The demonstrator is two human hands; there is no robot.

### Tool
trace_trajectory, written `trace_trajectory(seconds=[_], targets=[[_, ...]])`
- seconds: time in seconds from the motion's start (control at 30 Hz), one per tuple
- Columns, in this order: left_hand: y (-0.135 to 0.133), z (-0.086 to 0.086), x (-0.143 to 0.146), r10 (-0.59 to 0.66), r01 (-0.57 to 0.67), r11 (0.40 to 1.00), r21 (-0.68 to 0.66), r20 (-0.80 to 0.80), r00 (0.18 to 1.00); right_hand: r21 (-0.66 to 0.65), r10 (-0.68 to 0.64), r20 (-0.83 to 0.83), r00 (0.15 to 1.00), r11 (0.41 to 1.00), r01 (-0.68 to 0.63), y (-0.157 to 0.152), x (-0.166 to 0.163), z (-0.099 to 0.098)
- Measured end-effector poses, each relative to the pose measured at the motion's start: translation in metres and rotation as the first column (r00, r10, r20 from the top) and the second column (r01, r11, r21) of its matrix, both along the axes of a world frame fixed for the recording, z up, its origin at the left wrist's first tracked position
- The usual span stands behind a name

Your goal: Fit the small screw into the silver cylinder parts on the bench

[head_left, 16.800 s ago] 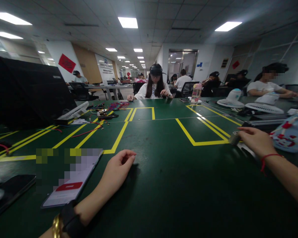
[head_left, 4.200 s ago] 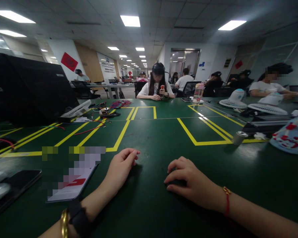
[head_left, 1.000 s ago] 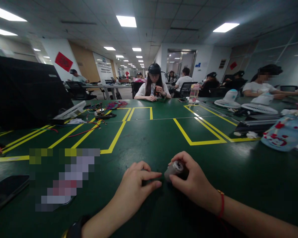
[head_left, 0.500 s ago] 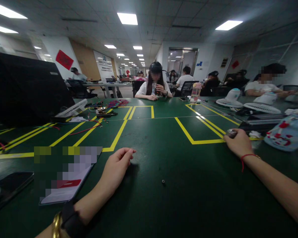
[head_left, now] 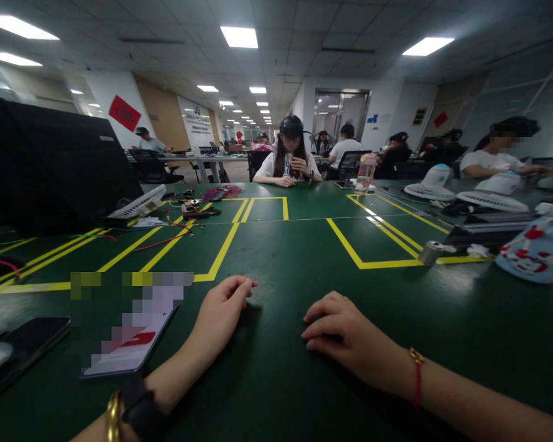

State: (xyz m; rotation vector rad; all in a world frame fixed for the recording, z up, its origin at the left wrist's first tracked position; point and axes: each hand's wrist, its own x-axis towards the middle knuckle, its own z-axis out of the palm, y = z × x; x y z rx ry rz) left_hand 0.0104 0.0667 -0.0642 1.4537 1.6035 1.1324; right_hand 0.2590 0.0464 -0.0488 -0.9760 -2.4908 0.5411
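Neither hand is on the can [head_left: 430,252], which sits at the yellow tape [head_left: 389,264] (on it or just beside, can't tell), prob. parked there to be reachable yet out of the way. R hand [head_left: 354,341], nearer & left of the can, rests w/ fingers curled, thumb a narrow gap below; anything tucked under can't be seen. L hand [head_left: 221,307], farther left of the can, has thumb & fingertips drawn near together, no item visible. The phone [head_left: 129,356] lies well left of & nearer than the can, prob. angled for a quick glance.

Surface: dark green table [head_left: 276,380], a bit glossy, thin seam behind the can. Right of the can, a blue printed item [head_left: 532,255]; beyond it, fans [head_left: 427,191] & a bottle [head_left: 365,176]; far left, wires [head_left: 221,193] & a black case [head_left: 50,166].

Room: office, ceiling lights [head_left: 238,37] on; co-worker [head_left: 286,166] opposite, beyond the can.
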Motion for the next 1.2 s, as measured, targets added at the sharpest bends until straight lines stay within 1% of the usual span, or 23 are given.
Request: trace_trajectory(seconds=[0.07,0.1,0.13,0.17,0.2,0.23,0.27,0.3,0.33,0.37,0.4,0.47,0.53,0.6,0.73,0.8,1.0,1.2], targets=[[-0.001,0.001,0.000,-0.003,0.003,1.000,-0.001,-0.004,1.000,0.027,-0.087,-0.071,0.994,0.996,0.089,0.011,0.011,0.003],[-0.001,0.001,0.000,-0.005,0.005,1.000,-0.002,-0.008,1.000,0.069,-0.168,-0.109,0.980,0.982,0.176,0.021,0.023,0.006],[-0.001,0.001,0.000,-0.006,0.006,1.000,-0.003,-0.010,1.000,0.135,-0.274,-0.143,0.951,0.947,0.293,0.033,0.038,0.011],[-0.001,0.001,0.000,-0.006,0.006,1.000,-0.004,-0.013,1.000,0.221,-0.400,-0.158,0.903,0.877,0.427,0.046,0.057,0.016],[-0.001,0.001,0.000,-0.005,0.005,1.000,-0.005,-0.018,1.000,0.307,-0.533,-0.169,0.829,0.771,0.558,0.059,0.079,0.021],[-0.001,0.001,0.001,-0.003,0.002,1.000,-0.006,-0.022,1.000,0.388,-0.657,-0.172,0.734,0.640,0.664,0.071,0.101,0.025],[-0.001,0.001,0.001,-0.001,0.001,1.000,-0.005,-0.028,1.000,0.441,-0.758,-0.153,0.634,0.522,0.730,0.081,0.124,0.028],[-0.001,0.001,0.001,0.001,-0.001,1.000,-0.004,-0.036,0.999,0.462,-0.822,-0.140,0.552,0.439,0.770,0.090,0.146,0.029],[-0.001,0.002,0.002,0.001,-0.001,1.000,-0.003,-0.045,0.999,0.466,-0.867,-0.114,0.485,0.385,0.797,0.096,0.166,0.029],[-0.001,0.002,0.002,0.001,-0.001,1.000,-0.003,-0.052,0.999,0.451,-0.895,-0.083,0.439,0.359,0.817,0.101,0.182,0.027],[-0.001,0.002,0.002,0.000,0.000,1.000,-0.004,-0.057,0.998,0.432,-0.911,-0.057,0.408,0.346,0.833,0.103,0.196,0.025],[-0.001,0.002,0.002,-0.002,0.001,1.000,-0.004,-0.056,0.998,0.410,-0.936,-0.010,0.353,0.318,0.855,0.106,0.213,0.019],[-0.001,0.002,0.002,-0.006,0.006,1.000,-0.001,-0.053,0.999,0.403,-0.951,-0.001,0.310,0.283,0.870,0.108,0.219,0.014],[0.000,0.001,0.001,-0.009,0.009,1.000,0.003,-0.057,0.998,0.399,-0.957,-0.007,0.289,0.262,0.879,0.111,0.221,0.012],[0.001,-0.001,0.001,-0.012,0.013,1.000,0.006,-0.064,0.998,0.380,-0.956,-0.028,0.291,0.259,0.888,0.116,0.222,0.009],[0.000,-0.001,0.001,-0.015,0.015,1.000,0.006,-0.066,0.998,0.362,-0.957,-0.058,0.284,0.245,0.899,0.118,0.224,0.007],[-0.002,0.004,0.004,-0.005,0.005,1.000,-0.004,-0.074,0.997,0.291,-0.955,-0.127,0.267,0.221,0.931,0.118,0.225,0.003],[-0.003,0.005,0.005,-0.002,0.004,1.000,0.016,-0.087,0.996,0.243,-0.950,-0.133,0.281,0.244,0.939,0.117,0.221,0.003]])
